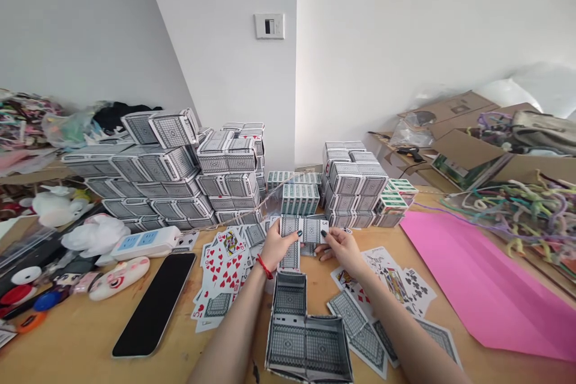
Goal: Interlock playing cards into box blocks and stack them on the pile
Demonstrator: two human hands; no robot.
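Note:
Playing cards (290, 255) joined into an L-shaped piece, backs up, are held out over the table between both hands. My left hand (278, 246) pinches the piece at its left side, the thumb on top. On the right part, my right hand (342, 249) grips the card edge between thumb and fingers, near a corner marked 3. Closer to me stands an open L-shaped box (310, 342) made of cards. Loose face-up cards (225, 261) lie left of my left hand, and more cards (355, 318) spread under my right forearm.
Stacked card blocks (157, 180) rise at the back left, with another stack (355, 183) at the back right. Green card packs (299, 198) stand between them. A phone (155, 306) and a power strip (146, 243) lie left; pink paper (486, 282) lies right.

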